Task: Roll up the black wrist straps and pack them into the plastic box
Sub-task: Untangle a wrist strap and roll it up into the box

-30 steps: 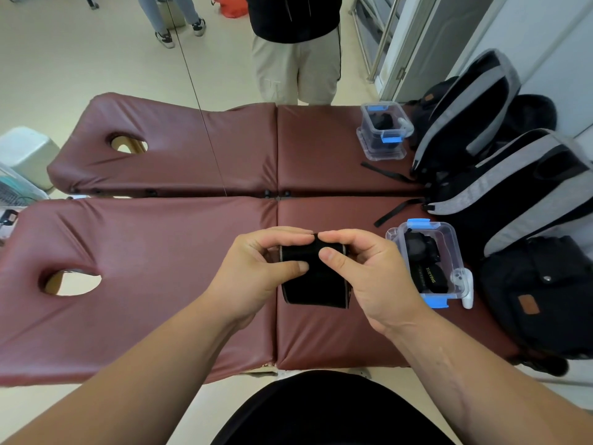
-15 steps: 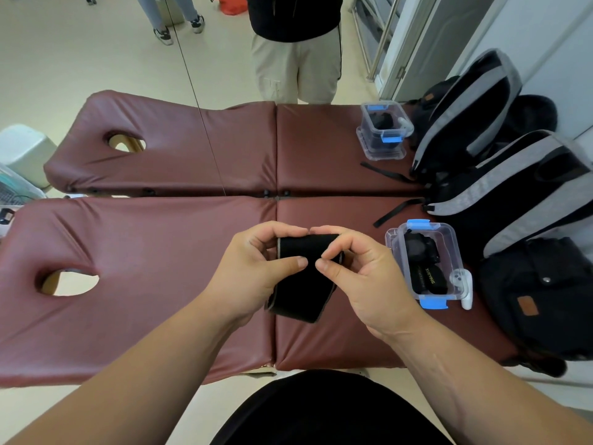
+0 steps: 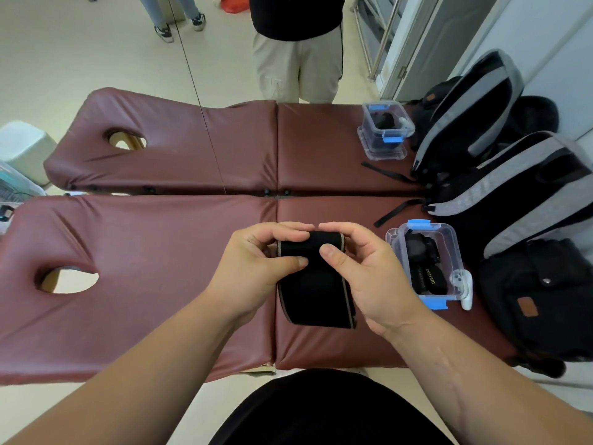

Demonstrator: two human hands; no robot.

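Both hands pinch the far, rolled end of the black wrist strap (image 3: 316,289). The left hand (image 3: 253,268) clamps its left side between thumb and curled fingers, and the right hand (image 3: 372,274) clamps its right side the same way. From the grip the strap's loose tail runs back toward the person, pale-trimmed edges showing, over the massage table (image 3: 144,300). Just right of the grip, beside the right hand, the plastic box (image 3: 457,255) holds black rolls. Left of the grip, maroon padding stretches to the face hole (image 3: 69,281).
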